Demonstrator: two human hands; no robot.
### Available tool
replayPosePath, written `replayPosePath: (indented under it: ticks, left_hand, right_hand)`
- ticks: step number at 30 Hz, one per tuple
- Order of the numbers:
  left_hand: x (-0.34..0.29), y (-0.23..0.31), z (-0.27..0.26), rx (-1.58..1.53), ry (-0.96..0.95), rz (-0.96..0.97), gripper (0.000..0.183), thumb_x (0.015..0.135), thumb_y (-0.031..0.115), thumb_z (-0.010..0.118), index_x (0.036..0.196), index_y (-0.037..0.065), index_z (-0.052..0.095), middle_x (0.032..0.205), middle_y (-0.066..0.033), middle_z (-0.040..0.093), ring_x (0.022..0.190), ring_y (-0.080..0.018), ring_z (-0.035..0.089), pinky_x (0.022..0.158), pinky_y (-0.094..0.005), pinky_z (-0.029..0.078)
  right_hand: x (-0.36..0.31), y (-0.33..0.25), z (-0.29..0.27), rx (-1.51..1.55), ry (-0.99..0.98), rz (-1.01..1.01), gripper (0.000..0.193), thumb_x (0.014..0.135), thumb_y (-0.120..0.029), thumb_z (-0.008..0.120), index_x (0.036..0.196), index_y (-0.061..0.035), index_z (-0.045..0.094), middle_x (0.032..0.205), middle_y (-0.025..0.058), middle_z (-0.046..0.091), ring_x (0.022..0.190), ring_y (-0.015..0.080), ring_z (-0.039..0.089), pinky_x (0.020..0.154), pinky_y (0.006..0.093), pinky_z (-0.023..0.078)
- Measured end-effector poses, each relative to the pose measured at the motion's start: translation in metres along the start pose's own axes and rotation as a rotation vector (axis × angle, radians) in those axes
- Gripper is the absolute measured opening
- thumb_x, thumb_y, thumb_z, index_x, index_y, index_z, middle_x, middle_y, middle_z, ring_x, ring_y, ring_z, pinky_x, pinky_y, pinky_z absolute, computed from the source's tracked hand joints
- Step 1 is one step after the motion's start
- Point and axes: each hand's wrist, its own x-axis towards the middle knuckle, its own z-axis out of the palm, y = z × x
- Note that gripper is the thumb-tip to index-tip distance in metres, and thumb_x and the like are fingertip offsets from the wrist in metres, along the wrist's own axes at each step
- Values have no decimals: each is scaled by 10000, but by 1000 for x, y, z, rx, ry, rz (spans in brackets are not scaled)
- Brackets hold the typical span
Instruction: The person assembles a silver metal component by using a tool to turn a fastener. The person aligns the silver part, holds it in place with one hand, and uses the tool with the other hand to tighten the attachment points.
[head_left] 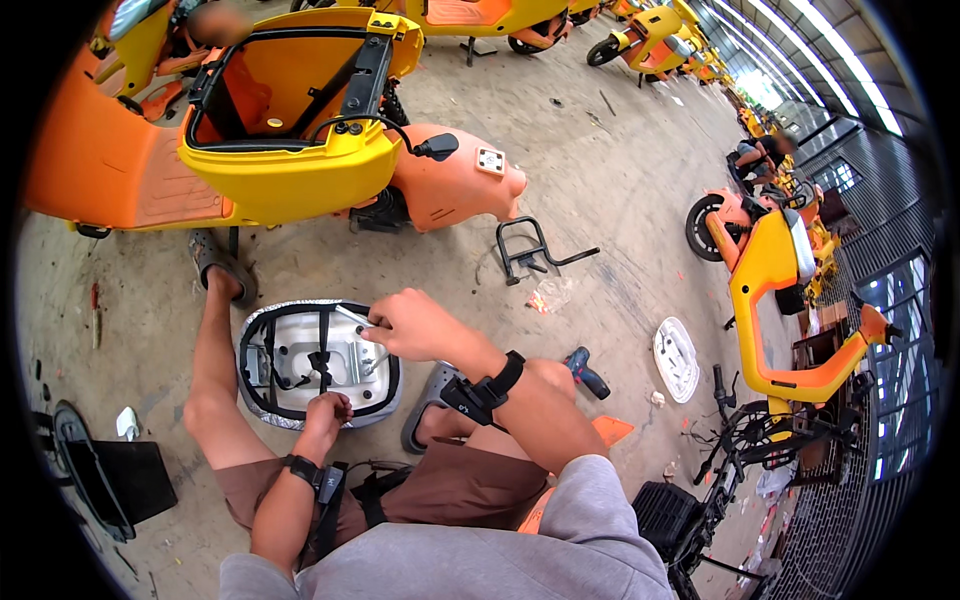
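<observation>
An upturned scooter seat (pixel 285 345) lies on the floor between my legs, its white underside facing up inside a black rim, with silvery covering around it. A black strap (pixel 322 345) runs across its middle, and a metal bracket (pixel 362 360) sits at its right side. My left hand (pixel 328 410) is closed at the near rim, its fingers around the strap's near end. Over the far right rim, my right hand (pixel 408 325) pinches a slim pale piece (pixel 352 316) whose exact kind I cannot make out.
A yellow and orange scooter body (pixel 290 155) stands ahead. A black metal frame (pixel 525 250), a cordless drill (pixel 586 373) and a white oval panel (pixel 676 360) lie to the right. A black bin (pixel 130 485) lies at left. Another scooter (pixel 760 310) stands farther right; a person (pixel 762 155) sits beyond.
</observation>
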Motion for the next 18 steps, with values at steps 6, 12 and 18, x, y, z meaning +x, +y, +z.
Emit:
replayPosePath:
  ticks: [6, 12, 18]
  left_hand:
    - [1, -1, 2, -24, 2, 0, 131, 741, -16, 454, 798, -24, 571, 731, -129, 592, 607, -244, 575, 570, -345, 483]
    - [5, -3, -3, -175, -95, 23, 112, 820, 89, 518, 828, -12, 565, 714, -109, 565, 642, -255, 574, 623, -358, 489]
    - [-9, 48, 15, -503, -156, 42, 273, 988, 270, 519, 813, 60, 522, 648, -38, 467, 617, -188, 474, 624, -302, 437]
  right_hand:
    - [-2, -4, -4, -2, -35, 23, 250, 813, -226, 688, 893, 9, 720, 789, 247, 661, 788, 418, 636, 738, 461, 508]
    - [-1, 5, 1, -92, -35, -91, 261, 863, -284, 658, 932, -40, 724, 806, 199, 670, 778, 387, 634, 698, 447, 500]
    - [-4, -5, 13, -124, -16, -107, 275, 911, -291, 605, 1044, -72, 703, 859, 182, 683, 802, 382, 640, 709, 463, 510]
